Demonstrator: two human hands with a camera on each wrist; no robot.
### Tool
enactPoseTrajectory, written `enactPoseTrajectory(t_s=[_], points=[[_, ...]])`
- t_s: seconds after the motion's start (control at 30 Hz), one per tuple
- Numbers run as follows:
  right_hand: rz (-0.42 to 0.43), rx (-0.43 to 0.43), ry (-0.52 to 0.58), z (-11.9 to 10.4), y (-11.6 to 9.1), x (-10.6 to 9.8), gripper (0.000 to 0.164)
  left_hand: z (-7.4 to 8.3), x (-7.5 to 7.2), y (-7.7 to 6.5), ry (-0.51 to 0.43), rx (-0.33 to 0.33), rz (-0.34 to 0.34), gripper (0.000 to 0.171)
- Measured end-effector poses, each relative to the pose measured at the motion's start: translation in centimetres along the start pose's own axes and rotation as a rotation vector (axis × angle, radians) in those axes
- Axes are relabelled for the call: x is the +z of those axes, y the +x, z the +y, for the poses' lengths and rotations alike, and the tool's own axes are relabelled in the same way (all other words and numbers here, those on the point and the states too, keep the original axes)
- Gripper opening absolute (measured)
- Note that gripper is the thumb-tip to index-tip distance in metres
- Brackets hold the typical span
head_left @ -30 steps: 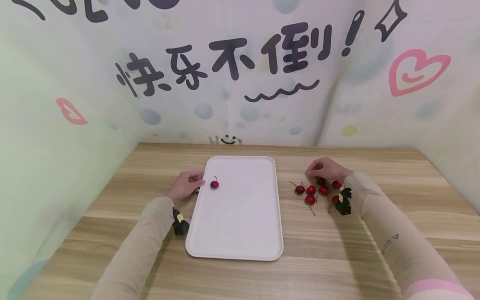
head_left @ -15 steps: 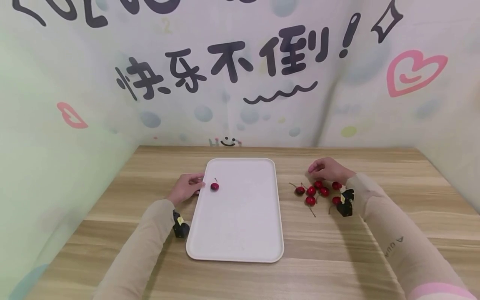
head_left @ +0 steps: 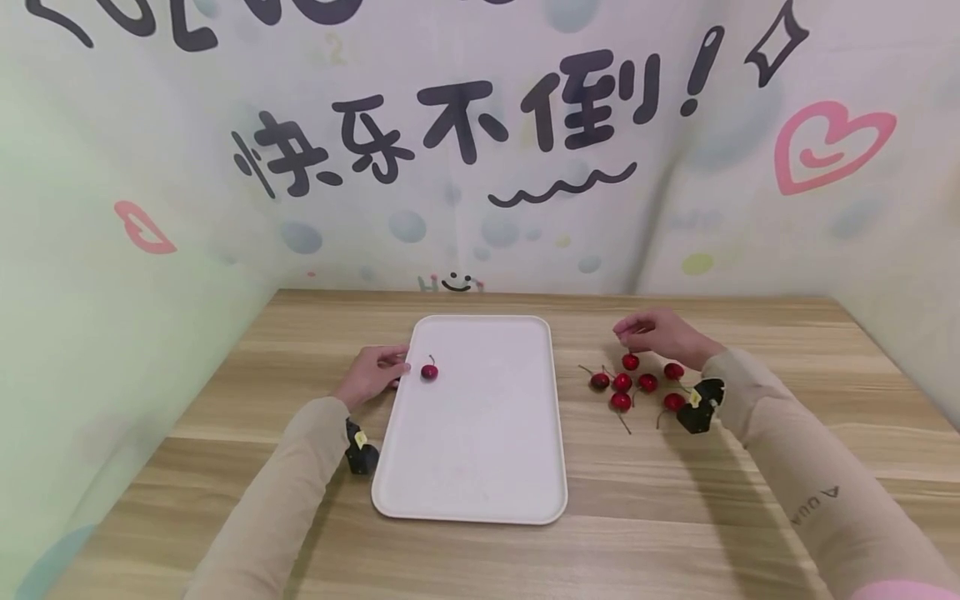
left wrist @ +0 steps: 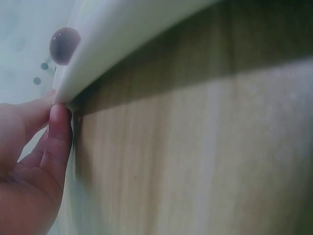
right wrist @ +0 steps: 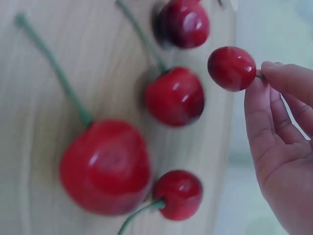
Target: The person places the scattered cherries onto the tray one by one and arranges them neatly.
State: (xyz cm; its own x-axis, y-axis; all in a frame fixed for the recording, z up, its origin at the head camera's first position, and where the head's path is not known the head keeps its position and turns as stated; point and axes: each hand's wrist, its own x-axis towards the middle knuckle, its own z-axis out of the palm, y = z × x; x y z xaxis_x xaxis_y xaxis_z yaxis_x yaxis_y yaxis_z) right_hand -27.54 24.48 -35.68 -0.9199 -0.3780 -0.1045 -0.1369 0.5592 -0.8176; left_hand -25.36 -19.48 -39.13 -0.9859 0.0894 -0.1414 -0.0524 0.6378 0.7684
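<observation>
My right hand [head_left: 663, 335] pinches a red cherry [right wrist: 232, 69] by its stem between thumb and forefinger; the fruit hangs below the fingertips. Under and around that hand, several more cherries [head_left: 620, 401] with stems lie scattered on the wooden table. At the other side, my left hand [head_left: 369, 373] holds the left rim of a white tray [head_left: 480, 450], thumb on top and fingers at the edge. The left wrist view shows the thumb and forefinger [left wrist: 58, 132] pinching that rim. One cherry [head_left: 429, 372] rests on the tray near the left thumb, its stem pointing up.
The wooden table [head_left: 330, 542] extends to a wall covering [head_left: 480, 233] printed with dark characters and hearts. A black wrist camera [head_left: 697, 406] sits low over the cherries at the right. Another wrist camera [head_left: 362, 450] is beside the tray's left edge.
My right hand has taken a cherry by its stem and raised it off the pile, shifting slightly up. The left hand stays on the tray rim.
</observation>
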Motion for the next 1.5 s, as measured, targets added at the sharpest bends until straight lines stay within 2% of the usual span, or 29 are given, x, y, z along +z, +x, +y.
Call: enactPoseTrajectory(t_s=[0.23,0.67,0.9,1.03,1.33,1.5], points=[[-0.019,0.009,0.013,-2.2,0.5,1.4,0.028,0.1,0.0,-0.1,-0.002,0.005,0.001,0.042],[-0.087,-0.044,0.036,-6.0,2.8,5.6,0.025,0.0,0.1,-0.1,-0.005,0.02,0.002,0.042],[-0.121,-0.034,0.142,-7.6,4.2,8.2,0.026,0.0,0.0,0.0,0.005,0.02,0.003,0.042],[-0.137,-0.013,0.165,-8.4,4.9,9.7,0.026,-0.1,0.0,0.0,0.0,0.01,0.005,0.042],[-0.116,0.041,0.205,-9.8,6.7,12.8,0.024,-0.2,-0.1,0.1,-0.017,0.025,-0.001,0.041],[-0.094,0.043,0.195,-10.5,7.6,14.2,0.022,-0.2,-0.1,0.1,-0.029,0.036,-0.002,0.041]])
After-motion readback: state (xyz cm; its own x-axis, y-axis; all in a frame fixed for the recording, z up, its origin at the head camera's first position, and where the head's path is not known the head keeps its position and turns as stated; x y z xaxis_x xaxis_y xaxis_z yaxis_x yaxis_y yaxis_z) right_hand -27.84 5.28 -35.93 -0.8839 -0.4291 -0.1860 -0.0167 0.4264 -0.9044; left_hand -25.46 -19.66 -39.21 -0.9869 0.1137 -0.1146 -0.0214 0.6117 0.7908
